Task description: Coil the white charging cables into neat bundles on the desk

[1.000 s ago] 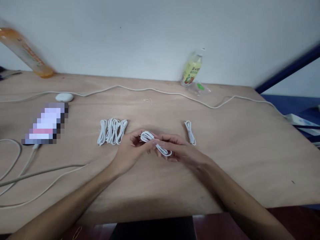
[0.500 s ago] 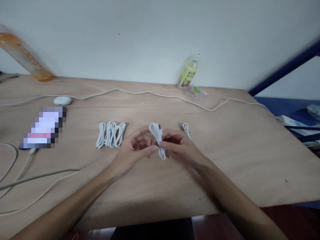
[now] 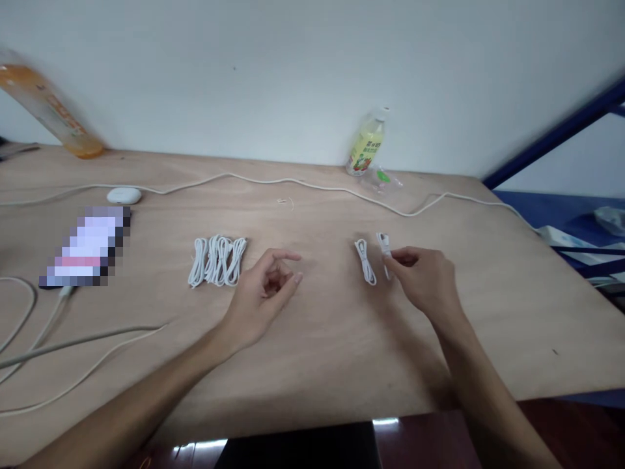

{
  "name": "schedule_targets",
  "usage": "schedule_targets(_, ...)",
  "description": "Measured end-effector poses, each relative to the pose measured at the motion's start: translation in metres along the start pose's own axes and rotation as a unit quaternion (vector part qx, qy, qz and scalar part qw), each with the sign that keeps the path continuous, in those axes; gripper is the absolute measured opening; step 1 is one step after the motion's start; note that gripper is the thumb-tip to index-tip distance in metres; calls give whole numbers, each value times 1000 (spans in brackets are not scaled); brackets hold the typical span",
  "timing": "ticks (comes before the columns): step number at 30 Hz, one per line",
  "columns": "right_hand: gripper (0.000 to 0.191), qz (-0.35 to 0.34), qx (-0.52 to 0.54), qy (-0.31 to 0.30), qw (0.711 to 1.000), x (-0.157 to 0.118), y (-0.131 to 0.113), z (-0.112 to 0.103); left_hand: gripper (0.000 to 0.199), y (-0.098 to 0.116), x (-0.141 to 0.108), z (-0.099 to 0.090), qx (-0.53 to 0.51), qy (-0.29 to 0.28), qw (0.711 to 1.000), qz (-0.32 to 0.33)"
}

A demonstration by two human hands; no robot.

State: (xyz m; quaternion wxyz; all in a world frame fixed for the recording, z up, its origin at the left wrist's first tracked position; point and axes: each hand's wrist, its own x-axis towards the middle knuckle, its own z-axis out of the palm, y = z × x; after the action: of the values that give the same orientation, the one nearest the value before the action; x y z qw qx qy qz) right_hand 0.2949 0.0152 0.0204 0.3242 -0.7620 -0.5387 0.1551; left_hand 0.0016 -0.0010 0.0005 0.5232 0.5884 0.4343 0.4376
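Note:
Between the thumb and fingers of my right hand [image 3: 422, 273] is a small bundled white cable [image 3: 384, 247], held upright at the right of the tabletop. Just left of it lies another bundled white cable [image 3: 365, 262], tied at its middle. My left hand [image 3: 266, 290] hovers over the middle of the table, thumb and forefinger apart, with nothing between them. Beside its knuckles, several bundled white cables [image 3: 217, 262] lie side by side in a row. Fingers cover part of the cable in my right hand.
A phone [image 3: 88, 247] with a plugged-in cord and a white earbud case [image 3: 124, 195] lie at left. A long white cord [image 3: 293, 182] crosses the back. An orange bottle [image 3: 53, 114] and a yellow-labelled bottle [image 3: 366, 146] stand by the wall, plastic wrap [image 3: 383, 179] beside the latter.
My right hand has moved right with the bundled cable, away from my left hand, to beside the cable lying there. My left hand has let go and stays near its former place.

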Motion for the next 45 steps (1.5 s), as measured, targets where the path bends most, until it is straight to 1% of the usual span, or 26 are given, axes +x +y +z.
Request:
schedule_targets(4, 18, 10, 4, -47, 999, -1, 1, 10, 21, -1, 1, -2, 40, 18, 999, 31)
schedule_targets(6, 22, -1, 1, -60, 998, -1, 0, 12, 19, -1, 4, -5, 65, 53, 995, 53)
schedule_targets(9, 23, -15, -18, -55, 998, 0, -2, 13, 15, 2, 10, -15, 141, 131, 979, 67)
schedule_targets(10, 23, -18, -29, -44, 998, -1, -3, 13, 14, 4, 12, -20, 185, 159, 968, 63)
schedule_targets(11, 23, -22, -41, -30, 998, -1, -3, 14, 12, 7, 13, -25, 236, 174, 955, 44)
schedule_targets(13, 26, -41, -61, -3, 997, -3, -6, 15, 7, 14, 13, -34, 349, 183, 919, -5)
schedule_targets(14, 27, -58, -66, 2, 996, -4, -9, 16, 9, 19, 12, -38, 405, 180, 896, -28)
schedule_targets(16, 26, -102, -62, -8, 993, -7, -16, 18, 16, 28, 9, -42, 501, 188, 840, -89)
schedule_targets(17, 26, -127, -59, -25, 990, -8, -21, 20, 20, 32, 7, -43, 535, 181, 816, -119)
schedule_targets(19, 22, -170, -55, -53, 982, -10, -33, 25, 27, 38, 5, -41, 584, 160, 780, -159)
schedule_targets(21, 21, -208, -43, -80, 974, -13, -47, 34, 30, 40, 4, -39, 614, 136, 758, -174)
schedule_targets(23, 19, -236, -29, -95, 967, -17, -61, 44, 31, 37, 4, -37, 630, 123, 749, -167)
schedule_targets(25, 20, -257, -15, -106, 960, -21, -73, 56, 30, 30, 4, -37, 627, 126, 755, -143)
schedule_targets(27, 22, -268, 8, -121, 956, -25, -82, 67, 25, 21, 5, -38, 607, 136, 775, -105)
schedule_targets(28, 22, -268, 29, -131, 954, -27, -85, 73, 22, 17, 6, -38, 591, 143, 790, -76)
schedule_targets(29, 22, -262, 60, -145, 952, -29, -87, 77, 20, 13, 8, -38, 564, 146, 812, -39)
schedule_targets(31, 27, -252, 140, -180, 940, -32, -88, 85, 16, 8, 11, -34, 472, 140, 870, 14)
schedule_targets(32, 26, -241, 185, -191, 933, -32, -87, 89, 16, 7, 14, -30, 414, 133, 900, 22)
schedule_targets(34, 23, -207, 271, -194, 920, -32, -84, 94, 21, 6, 20, -20, 293, 106, 950, 10)
schedule_targets(36, 22, -170, 337, -181, 908, -31, -78, 98, 24, 5, 27, -10, 177, 95, 980, -3)
schedule_targets(38, 22, -142, 382, -171, 897, -28, -72, 100, 33, 1, 33, -2, 41, 82, 995, -39)
schedule_targets(40, 22, -130, 405, -178, 887, -27, -67, 100, 43, -4, 36, 2, -74, 59, 992, -86)
schedule_targets(41, 22, -132, 406, -184, 885, -26, -66, 100, 47, -6, 35, 3, -110, 51, 988, -99)
schedule_targets(43, 23, -146, 389, -193, 889, -25, -63, 98, 62, -11, 33, 4, -154, 41, 980, -119)
schedule_targets(44, 23, -155, 377, -195, 892, -25, -62, 98, 66, -12, 31, 4, -164, 38, 978, -122)
schedule_targets(45, 22, -161, 366, -195, 895, -25, -61, 97, 63, -13, 30, 5, -172, 33, 977, -124)
